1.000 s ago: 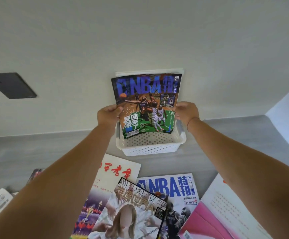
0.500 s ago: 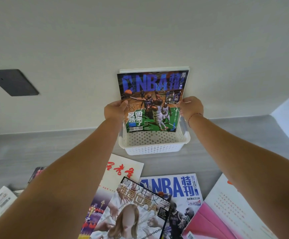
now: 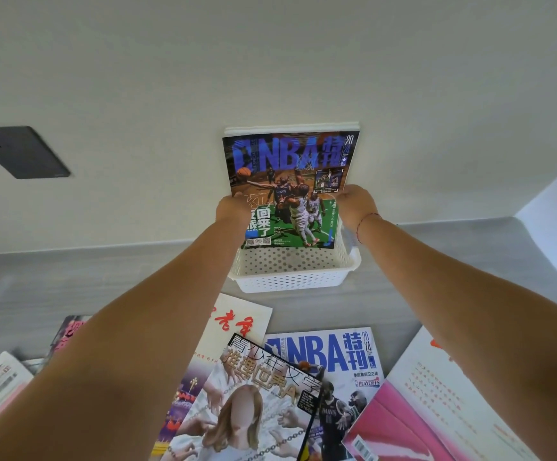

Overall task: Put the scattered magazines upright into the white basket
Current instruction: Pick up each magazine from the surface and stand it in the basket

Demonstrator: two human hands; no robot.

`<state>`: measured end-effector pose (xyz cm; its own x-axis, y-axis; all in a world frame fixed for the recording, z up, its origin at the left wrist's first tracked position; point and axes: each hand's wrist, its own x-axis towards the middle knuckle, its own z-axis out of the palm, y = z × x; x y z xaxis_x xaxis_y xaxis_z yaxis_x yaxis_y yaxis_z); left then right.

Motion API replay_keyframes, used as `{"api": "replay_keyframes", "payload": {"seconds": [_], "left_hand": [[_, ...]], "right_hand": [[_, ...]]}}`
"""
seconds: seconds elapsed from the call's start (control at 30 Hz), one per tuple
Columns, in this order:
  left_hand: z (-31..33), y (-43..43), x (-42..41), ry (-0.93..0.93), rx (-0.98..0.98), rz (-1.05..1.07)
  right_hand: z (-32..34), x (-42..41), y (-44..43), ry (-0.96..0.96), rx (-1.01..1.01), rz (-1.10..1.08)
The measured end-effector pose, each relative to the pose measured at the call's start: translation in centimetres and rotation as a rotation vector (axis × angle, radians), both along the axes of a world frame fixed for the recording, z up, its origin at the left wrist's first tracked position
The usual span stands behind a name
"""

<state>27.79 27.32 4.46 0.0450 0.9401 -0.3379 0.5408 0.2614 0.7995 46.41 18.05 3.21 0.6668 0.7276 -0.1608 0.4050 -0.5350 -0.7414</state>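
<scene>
A dark NBA magazine stands upright inside the white perforated basket, which sits against the wall. My left hand grips its left edge and my right hand grips its right edge. Behind it the white tops of other upright magazines show. Several magazines lie flat on the grey surface in front: a white NBA issue, one with a blonde figure on the cover, a red-lettered one and a pink-and-white one.
More magazines lie at the lower left, partly hidden by my left forearm. A dark rectangular panel is set in the white wall. The grey surface meets another white wall at the right.
The dark NBA magazine has gone back toward the wall and stands straighter in the basket. Both hands went with it, still gripping its side edges.
</scene>
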Motion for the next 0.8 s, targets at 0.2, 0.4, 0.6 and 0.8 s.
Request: {"api": "replay_keyframes", "payload": {"seconds": [0.2, 0.4, 0.6, 0.8], "left_hand": [[-0.5, -3.0, -2.2, -0.034, 0.063, 0.033], [-4.6, -11.6, -8.8, 0.006, 0.258, -0.086], [-9.9, -19.5, -17.0, 0.226, 0.059, -0.149], [-10.7, -22.4, -22.2, 0.315, -0.011, -0.052]], "right_hand": [[-0.5, -0.4, -3.8, 0.08, 0.058, 0.028], [-3.0, -4.5, -14.0, 0.028, 0.136, -0.006], [-6.6, -14.2, -23.1, 0.294, -0.049, 0.079], [-7.9, -20.6, -26.6, 0.502, -0.127, 0.048]]}}
